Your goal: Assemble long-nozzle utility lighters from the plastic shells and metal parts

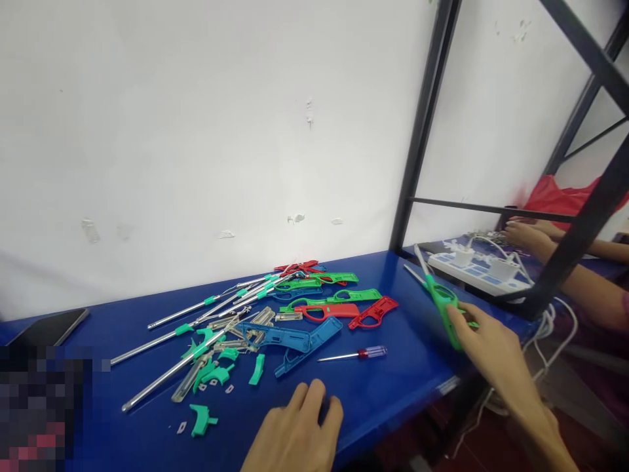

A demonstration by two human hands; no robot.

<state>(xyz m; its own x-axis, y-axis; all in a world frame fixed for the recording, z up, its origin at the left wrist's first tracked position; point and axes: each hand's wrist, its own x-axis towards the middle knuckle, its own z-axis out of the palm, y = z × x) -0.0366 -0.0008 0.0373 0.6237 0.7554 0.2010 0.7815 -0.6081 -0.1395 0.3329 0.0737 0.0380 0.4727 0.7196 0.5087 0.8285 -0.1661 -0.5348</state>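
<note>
At the table's right end, my right hand (484, 337) is closed around the handle of a green long-necked lighter (445, 305). Two silver rods extend from around the lighter toward the wall; a second lighter may lie beside it, but I cannot tell. My left hand (297, 432) rests near the front edge, fingers loosely bent and apart, with nothing visible in it. Just beyond it lies a screwdriver (373, 352) with a purple and red handle. Blue lighter casing halves (280, 336) lie further left, near red casing halves (373, 312) and green casing halves (354, 296).
Metal lighter tubes (167, 377), green triggers (200, 419) and clear fuel tanks (189, 380) are heaped on the blue table (393, 400). A phone (52, 328) lies far left. Right, past a black frame (417, 124), are a power strip (479, 272) and another person's hands (531, 233).
</note>
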